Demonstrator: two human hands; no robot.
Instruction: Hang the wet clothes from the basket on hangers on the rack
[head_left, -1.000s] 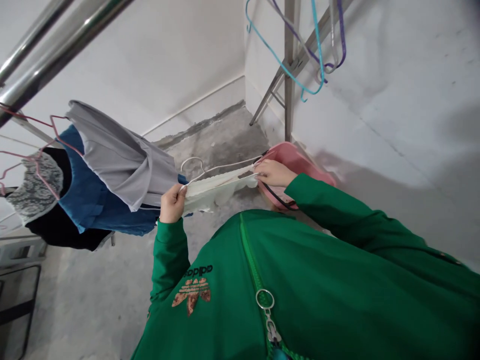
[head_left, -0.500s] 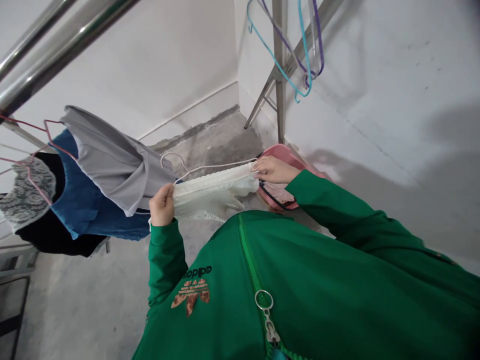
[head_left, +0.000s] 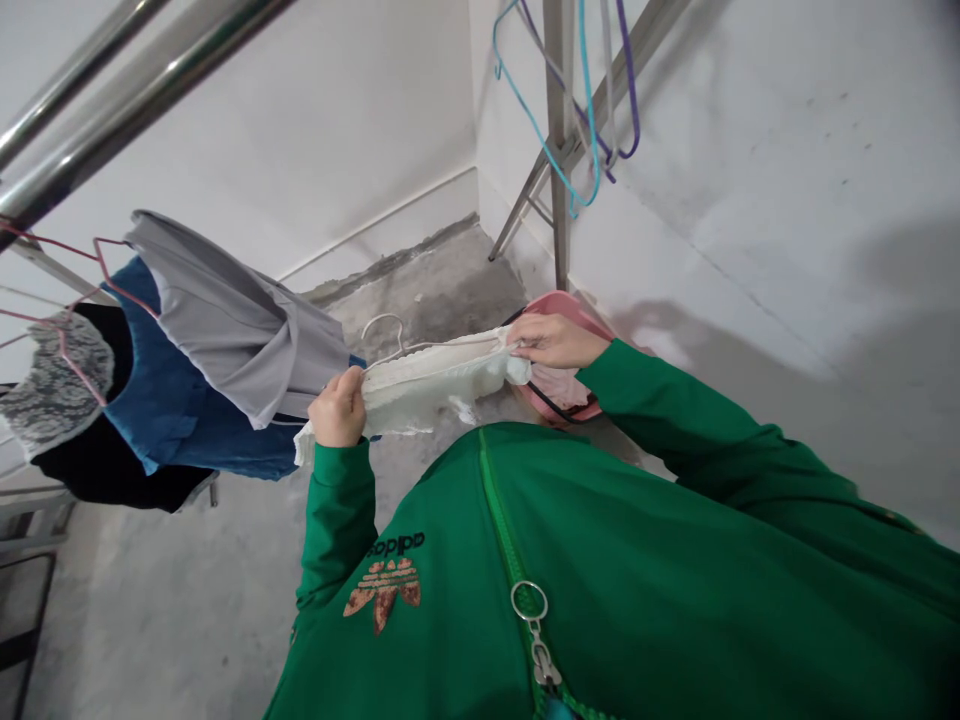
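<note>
A small white lacy garment [head_left: 431, 380] is stretched between my two hands over a white wire hanger [head_left: 390, 335]. My left hand [head_left: 339, 408] is closed round the garment's left end, next to the hanging grey cloth. My right hand [head_left: 551, 340] pinches the garment's right end, just above a pink plastic basin [head_left: 577, 310] on the floor. Both arms wear green jacket sleeves.
Grey [head_left: 225, 320], blue [head_left: 172, 400] and black clothes hang on pink hangers from a steel rail [head_left: 127, 90] at the left. Empty blue and purple hangers [head_left: 570, 120] hang on a metal rack leg by the right wall. The floor is bare concrete [head_left: 165, 600].
The white garment has bunched up more along the hanger, and the hanger's hook has shifted right. My left hand has moved slightly right; my right hand has stayed near the basin.
</note>
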